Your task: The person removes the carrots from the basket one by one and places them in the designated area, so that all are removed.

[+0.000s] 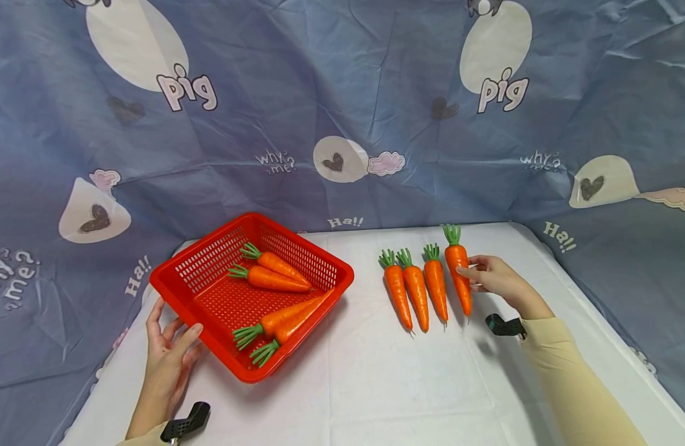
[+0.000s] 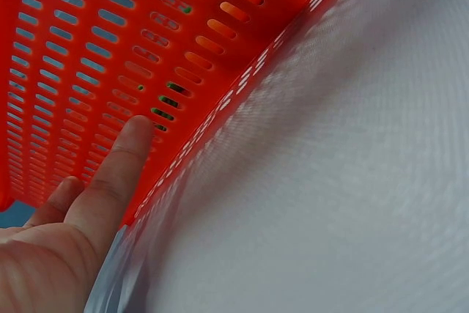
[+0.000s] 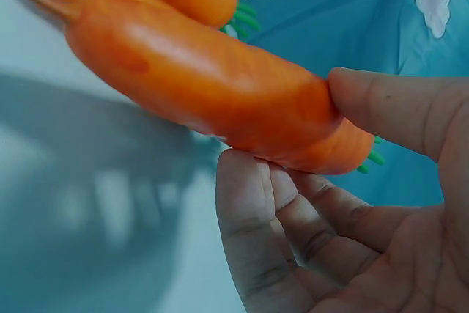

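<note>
My right hand (image 1: pixel 490 279) pinches an orange carrot (image 1: pixel 457 266) with green stalks between thumb and fingers. In the right wrist view the thumb presses one side of this carrot (image 3: pixel 205 78), and the fingertips (image 3: pixel 245 174) support the other. Three more carrots (image 1: pixel 415 288) lie side by side just left of it. At the near left side of a red plastic basket (image 1: pixel 178 291), my left hand (image 1: pixel 166 356) rests with fingers extended. A fingertip (image 2: pixel 135 130) touches the slotted outer wall in the left wrist view. Several carrots (image 1: pixel 278 279) lie inside the basket in two pairs.
A white cloth (image 1: pixel 387 390) covers the table. Behind it hangs a blue printed curtain (image 1: pixel 298 93), which also closes in both sides. Dark wrist cameras (image 1: pixel 504 325) sit at both wrists.
</note>
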`<state>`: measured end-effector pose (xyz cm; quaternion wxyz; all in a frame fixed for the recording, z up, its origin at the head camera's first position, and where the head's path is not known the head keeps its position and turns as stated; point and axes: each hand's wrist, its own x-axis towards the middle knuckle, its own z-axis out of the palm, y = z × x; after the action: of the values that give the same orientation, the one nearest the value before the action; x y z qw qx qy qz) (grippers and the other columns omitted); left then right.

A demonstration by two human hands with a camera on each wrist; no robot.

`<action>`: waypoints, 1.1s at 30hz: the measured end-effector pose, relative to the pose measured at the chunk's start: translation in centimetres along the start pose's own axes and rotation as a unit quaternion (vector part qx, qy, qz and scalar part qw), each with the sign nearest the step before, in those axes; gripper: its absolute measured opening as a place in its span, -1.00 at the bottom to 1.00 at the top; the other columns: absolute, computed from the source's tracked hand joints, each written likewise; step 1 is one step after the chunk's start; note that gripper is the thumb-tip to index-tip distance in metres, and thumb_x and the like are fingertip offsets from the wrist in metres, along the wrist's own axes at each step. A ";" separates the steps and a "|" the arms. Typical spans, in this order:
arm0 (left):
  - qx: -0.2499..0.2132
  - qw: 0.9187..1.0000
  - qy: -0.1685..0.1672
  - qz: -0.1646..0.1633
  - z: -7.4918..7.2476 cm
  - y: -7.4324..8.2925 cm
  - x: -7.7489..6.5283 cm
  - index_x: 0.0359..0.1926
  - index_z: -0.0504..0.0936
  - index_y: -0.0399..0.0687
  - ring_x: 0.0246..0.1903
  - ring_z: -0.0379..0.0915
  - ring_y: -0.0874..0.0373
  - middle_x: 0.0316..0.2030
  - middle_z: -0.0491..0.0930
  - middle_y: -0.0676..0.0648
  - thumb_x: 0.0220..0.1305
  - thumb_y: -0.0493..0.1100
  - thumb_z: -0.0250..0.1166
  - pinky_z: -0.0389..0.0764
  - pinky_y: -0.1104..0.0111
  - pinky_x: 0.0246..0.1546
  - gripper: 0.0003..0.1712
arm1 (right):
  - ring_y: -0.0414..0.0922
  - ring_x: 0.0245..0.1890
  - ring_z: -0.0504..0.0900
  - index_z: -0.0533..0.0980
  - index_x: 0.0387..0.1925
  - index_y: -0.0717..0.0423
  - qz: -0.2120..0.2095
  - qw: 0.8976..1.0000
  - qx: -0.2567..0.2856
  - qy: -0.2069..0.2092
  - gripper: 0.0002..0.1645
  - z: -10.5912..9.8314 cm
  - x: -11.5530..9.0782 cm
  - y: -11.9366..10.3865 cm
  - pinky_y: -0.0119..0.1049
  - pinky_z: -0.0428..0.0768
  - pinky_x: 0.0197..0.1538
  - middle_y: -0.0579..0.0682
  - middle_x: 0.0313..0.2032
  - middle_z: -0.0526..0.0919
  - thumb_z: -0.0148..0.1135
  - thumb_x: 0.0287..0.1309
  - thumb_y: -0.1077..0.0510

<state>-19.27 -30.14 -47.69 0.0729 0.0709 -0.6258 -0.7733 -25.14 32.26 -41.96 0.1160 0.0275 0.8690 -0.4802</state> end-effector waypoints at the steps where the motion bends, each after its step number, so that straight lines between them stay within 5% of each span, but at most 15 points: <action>1: 0.000 1.000 0.000 0.000 0.0 0.0 0.0 0.66 -0.12 0.63 0.10 0.63 0.37 0.30 0.36 0.10 0.52 -0.28 0.29 0.83 0.37 -0.13 0.06 | -0.18 -0.11 0.67 0.18 0.47 0.59 0.003 1.000 0.000 -0.001 -0.15 0.0 0.0 0.1 -0.39 0.75 -0.02 0.33 0.17 0.58 0.17 0.58 -0.04; 12: -0.009 1.000 -0.006 0.000 -0.1 -0.1 0.1 0.67 -0.16 0.62 0.15 0.58 0.35 0.32 0.32 0.06 0.52 -0.30 0.27 0.83 0.38 -0.11 0.08 | -0.22 -0.28 0.59 0.21 0.42 0.57 0.037 0.999 0.001 -0.005 -0.20 0.0 0.7 1.5 -0.40 0.73 -0.13 0.01 -0.22 0.54 0.20 0.56 -0.01; 33: -0.002 1.000 0.000 0.000 -0.1 0.0 0.1 0.66 -0.13 0.63 0.11 0.63 0.35 0.30 0.33 0.08 0.52 -0.29 0.28 0.83 0.36 -0.12 0.07 | -0.12 -0.24 0.59 0.30 0.36 0.57 0.064 0.995 -0.071 -0.012 -0.19 0.3 2.2 2.1 -0.34 0.62 -0.13 0.01 -0.29 0.56 0.23 0.54 -0.09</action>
<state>-19.38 -30.25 -47.73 0.0732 0.0702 -0.6243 -0.7745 -26.90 32.98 -44.32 0.1591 0.0690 0.8957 -0.4094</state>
